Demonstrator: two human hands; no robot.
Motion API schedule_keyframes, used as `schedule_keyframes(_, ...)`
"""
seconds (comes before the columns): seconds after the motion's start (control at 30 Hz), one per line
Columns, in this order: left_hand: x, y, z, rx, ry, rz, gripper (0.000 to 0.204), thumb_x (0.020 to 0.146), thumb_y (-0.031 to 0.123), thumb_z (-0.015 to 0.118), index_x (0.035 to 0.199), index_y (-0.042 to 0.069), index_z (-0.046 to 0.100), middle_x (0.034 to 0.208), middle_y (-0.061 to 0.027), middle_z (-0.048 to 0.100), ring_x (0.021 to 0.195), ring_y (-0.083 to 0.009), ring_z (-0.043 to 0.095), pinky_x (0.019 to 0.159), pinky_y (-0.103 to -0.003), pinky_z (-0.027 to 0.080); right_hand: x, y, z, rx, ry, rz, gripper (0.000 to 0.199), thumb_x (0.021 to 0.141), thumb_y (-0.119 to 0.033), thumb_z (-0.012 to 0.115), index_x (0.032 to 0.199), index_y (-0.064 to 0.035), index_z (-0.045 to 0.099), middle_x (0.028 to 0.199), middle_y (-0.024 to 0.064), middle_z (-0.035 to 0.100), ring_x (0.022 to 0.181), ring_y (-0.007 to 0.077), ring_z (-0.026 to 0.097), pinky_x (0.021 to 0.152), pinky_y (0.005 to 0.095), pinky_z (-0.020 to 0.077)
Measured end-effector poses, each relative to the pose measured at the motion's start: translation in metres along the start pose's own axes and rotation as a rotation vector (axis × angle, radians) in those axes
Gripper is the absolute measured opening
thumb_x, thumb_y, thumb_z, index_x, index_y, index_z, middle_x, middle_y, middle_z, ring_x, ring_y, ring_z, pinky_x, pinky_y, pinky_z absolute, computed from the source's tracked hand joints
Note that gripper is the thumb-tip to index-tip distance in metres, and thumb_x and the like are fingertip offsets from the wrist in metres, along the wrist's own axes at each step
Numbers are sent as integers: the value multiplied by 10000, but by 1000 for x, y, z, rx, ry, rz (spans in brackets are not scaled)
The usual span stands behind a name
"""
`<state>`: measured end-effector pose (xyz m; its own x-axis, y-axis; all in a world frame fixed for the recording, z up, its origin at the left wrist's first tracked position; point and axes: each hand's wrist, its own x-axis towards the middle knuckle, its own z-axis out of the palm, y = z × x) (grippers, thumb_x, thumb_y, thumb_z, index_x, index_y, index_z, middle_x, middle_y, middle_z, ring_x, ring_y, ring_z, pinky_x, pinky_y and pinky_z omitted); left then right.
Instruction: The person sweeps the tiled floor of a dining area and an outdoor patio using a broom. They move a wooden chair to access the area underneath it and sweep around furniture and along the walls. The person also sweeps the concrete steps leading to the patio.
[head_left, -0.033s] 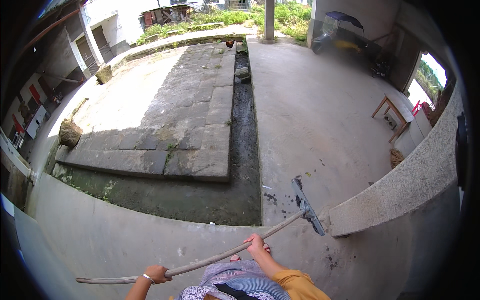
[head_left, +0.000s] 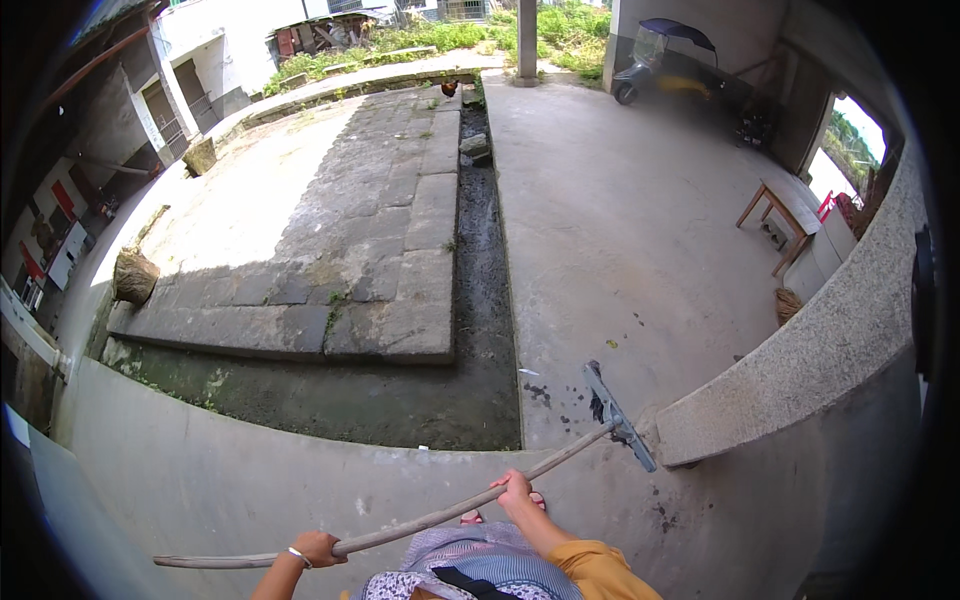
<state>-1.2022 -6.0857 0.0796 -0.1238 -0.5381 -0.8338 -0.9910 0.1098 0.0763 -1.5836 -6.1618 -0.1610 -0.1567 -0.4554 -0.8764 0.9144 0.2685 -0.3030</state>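
Observation:
Both hands hold one long wooden handle that runs from lower left up to the right. It belongs to a floor squeegee [head_left: 619, 415] with a narrow grey head and dark, wet-looking dirt stuck along it. My left hand [head_left: 318, 549], a bracelet at its wrist, is wrapped round the handle towards its rear end. Further up, nearer the head, my right hand [head_left: 513, 489] grips it too. The head is by the foot of a speckled stone pillar [head_left: 790, 385]; whether it touches the concrete cannot be told. Dark specks [head_left: 538, 393] lie on the floor beside it.
A muddy sunken gutter [head_left: 482, 260] borders a raised stone slab platform [head_left: 385, 250]. A hen [head_left: 449, 88] stands at the platform's far end. Right of it are a small wooden table [head_left: 790, 212], a straw broom head [head_left: 788, 305] and a parked three-wheeler [head_left: 655, 65]. A tree stump [head_left: 134, 277] sits left.
The view has shifted slightly, so the yard sits a little further left. A dark clump at the squeegee head's far end no longer shows there. Both hands keep their hold.

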Motion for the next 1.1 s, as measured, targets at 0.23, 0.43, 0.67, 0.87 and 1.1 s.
schedule_keyframes(0.23, 28, 71, -33, 199, -157, 311, 387, 699, 484, 607, 914, 166, 655, 839, -103, 640, 801, -285, 596, 740, -374, 463, -36, -36, -126, 252, 283, -45, 128, 728, -3, 475, 647, -55, 389, 530, 70, 393, 428, 205, 413, 454, 428, 455)
schedule_keyframes(0.43, 42, 217, -43, 507, -192, 458, 373, 698, 453, 624, 930, 163, 659, 850, -99, 645, 810, -271, 600, 748, -368, 460, -66, -83, -273, 578, 398, -70, 103, 738, -23, 475, 683, -66, 398, 562, 61, 404, 458, 188, 414, 473, 422, 453)
schedule_keyframes(0.67, 26, 467, -15, 823, 37, 838, 316, 675, 366, 652, 864, 113, 646, 769, -116, 632, 741, -302, 601, 664, -397, 470, -135, -187, -461, 839, 368, -186, 180, 781, -130, 444, 625, -114, 356, 526, 12, 376, 472, 171, 390, 488, 366, 412)
schedule_keyframes(0.87, -19, 651, 37, 1032, 76, 1056, 303, 696, 330, 651, 878, 91, 616, 743, -119, 628, 721, -304, 608, 646, -395, 481, -193, -250, -584, 1104, 398, -330, 228, 786, -155, 448, 591, -129, 331, 494, 5, 366, 455, 170, 378, 498, 329, 392)
schedule_keyframes(1.1, -31, 795, 94, 1159, -305, 1032, 308, 676, 249, 636, 927, 77, 589, 857, -141, 620, 840, -305, 598, 734, -401, 471, -191, -287, -667, 1201, 426, -394, 281, 765, -107, 493, 526, -128, 346, 461, 10, 376, 419, 190, 386, 482, 338, 433)
